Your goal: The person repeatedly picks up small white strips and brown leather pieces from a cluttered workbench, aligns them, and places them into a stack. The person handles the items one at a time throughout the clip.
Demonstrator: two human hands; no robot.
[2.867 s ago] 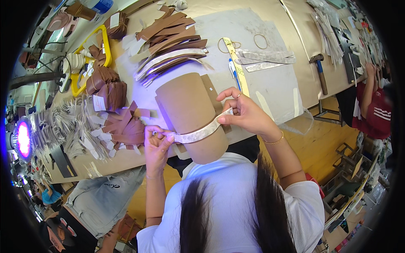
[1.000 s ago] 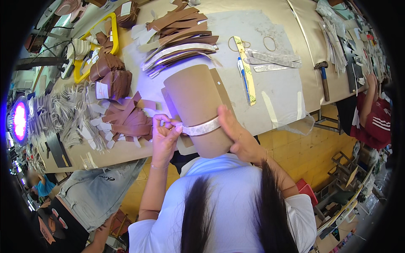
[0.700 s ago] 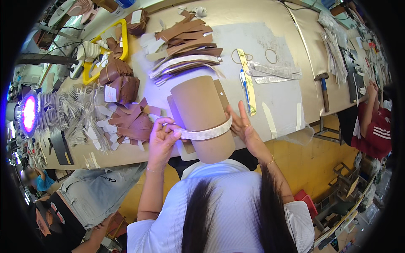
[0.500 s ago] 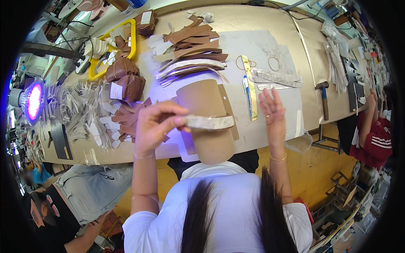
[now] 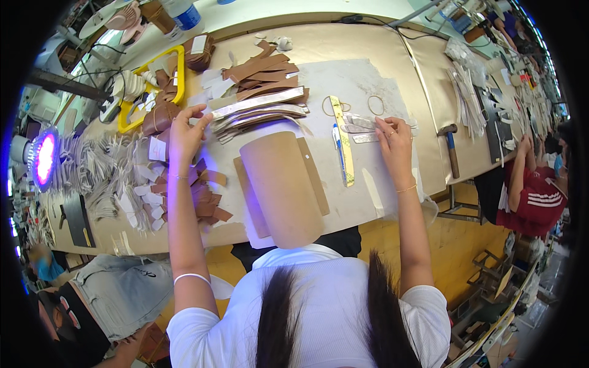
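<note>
My left hand (image 5: 187, 136) is over the left end of a pale strip (image 5: 257, 103), which lies on a pile of brown and pale strips (image 5: 264, 76). Its thumb and forefinger are a little apart beside that end. To the right, my right hand (image 5: 396, 142) has curled fingers closed at a few loose pale strips (image 5: 361, 127); the exact grip is partly hidden. Between my arms, a curved tan board (image 5: 282, 190) rests on a flat brown piece (image 5: 313, 175) at the table edge. Nothing lies on the curve.
Right of the board lie a yellow ruler (image 5: 343, 147), a blue pen (image 5: 337, 138) and rubber bands (image 5: 375, 105). A hammer (image 5: 451, 150) is farther right. At left are a yellow basket (image 5: 181, 73), bundled strips (image 5: 110, 159) and a glowing lamp (image 5: 44, 159). A co-worker in red (image 5: 537, 196) sits right.
My left hand has moved from above the curved board to the strip pile, where a pale strip now lies on top. My right hand, open before, has curled down onto the loose strips.
</note>
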